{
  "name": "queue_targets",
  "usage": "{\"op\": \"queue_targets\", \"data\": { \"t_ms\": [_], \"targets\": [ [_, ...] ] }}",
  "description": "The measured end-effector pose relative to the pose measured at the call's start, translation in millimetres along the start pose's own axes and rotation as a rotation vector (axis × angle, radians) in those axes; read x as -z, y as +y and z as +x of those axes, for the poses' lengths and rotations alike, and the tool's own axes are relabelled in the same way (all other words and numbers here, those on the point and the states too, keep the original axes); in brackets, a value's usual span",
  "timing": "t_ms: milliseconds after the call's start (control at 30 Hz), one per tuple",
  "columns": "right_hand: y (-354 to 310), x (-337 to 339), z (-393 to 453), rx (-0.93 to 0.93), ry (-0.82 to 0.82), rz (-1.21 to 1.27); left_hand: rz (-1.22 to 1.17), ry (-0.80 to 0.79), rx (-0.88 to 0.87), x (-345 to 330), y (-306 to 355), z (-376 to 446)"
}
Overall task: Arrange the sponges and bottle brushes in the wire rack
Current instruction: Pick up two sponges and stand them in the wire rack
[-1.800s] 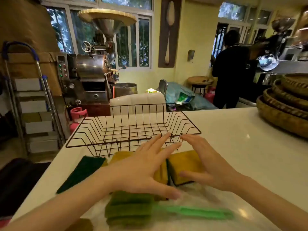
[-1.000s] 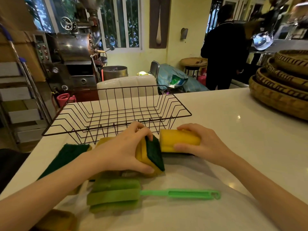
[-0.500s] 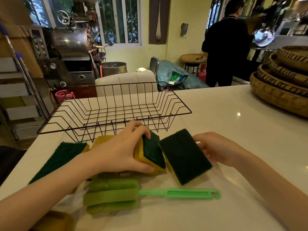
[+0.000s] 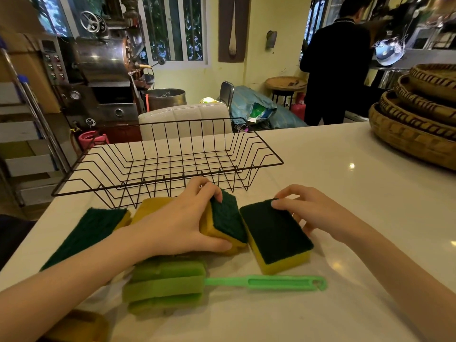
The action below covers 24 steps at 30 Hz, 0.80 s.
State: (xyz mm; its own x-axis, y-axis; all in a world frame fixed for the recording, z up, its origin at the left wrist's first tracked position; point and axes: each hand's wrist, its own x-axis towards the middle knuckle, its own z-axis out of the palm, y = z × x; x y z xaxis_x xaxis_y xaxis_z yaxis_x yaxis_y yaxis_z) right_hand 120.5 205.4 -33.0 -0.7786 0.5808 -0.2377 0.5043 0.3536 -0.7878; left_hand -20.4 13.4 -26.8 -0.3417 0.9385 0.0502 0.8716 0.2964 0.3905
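Left hand [image 4: 177,228] clamps a tilted yellow sponge with dark green scrub face [image 4: 225,222]. Right hand [image 4: 313,213] loose, fingertips on a second yellow-green sponge [image 4: 276,233] lying flat on the white counter [image 4: 345,183]. Black wire rack [image 4: 167,164] just behind holds nothing; green foam bottle brush [image 4: 197,283] lies in front.

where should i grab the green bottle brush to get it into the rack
Grip the bottle brush by its thin flat handle, which lies flat on the counter pointing right with bare space around it. Come from above with the right hand, pinching its two long edges. The soft foam head sits partly under the left forearm, so it is harder to reach and would likely squash.
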Motion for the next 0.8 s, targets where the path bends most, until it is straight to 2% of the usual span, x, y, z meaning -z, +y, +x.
{"op": "queue_targets", "data": {
  "t_ms": [167,300,400,533,700,800],
  "targets": [
    [2.1,2.7,2.2,0.039,0.079,-0.002,0.003,0.041,-0.010,-5.0,3.2,2.7],
    [6.8,2.7,1.3,0.238,0.128,-0.126,0.046,-0.020,-0.011,-2.1,3.0,7.1],
    [4.2,5.1,-3.3,0.375,-0.038,-0.147,0.094,-0.089,-0.003,1.3,2.3,8.7],
    [0.6,10.8,-10.0,0.378,-0.347,-0.279,0.220,-0.216,0.019,6.4,2.9,11.8],
    [0.3,17.3,-13.6,0.389,-0.464,-0.388,0.232,-0.271,-0.004,7.8,2.2,18.3],
    [-3.0,19.1,-13.5,0.431,-0.424,-0.417,0.219,-0.285,-0.010,11.9,1.9,21.6]
  ]
}}
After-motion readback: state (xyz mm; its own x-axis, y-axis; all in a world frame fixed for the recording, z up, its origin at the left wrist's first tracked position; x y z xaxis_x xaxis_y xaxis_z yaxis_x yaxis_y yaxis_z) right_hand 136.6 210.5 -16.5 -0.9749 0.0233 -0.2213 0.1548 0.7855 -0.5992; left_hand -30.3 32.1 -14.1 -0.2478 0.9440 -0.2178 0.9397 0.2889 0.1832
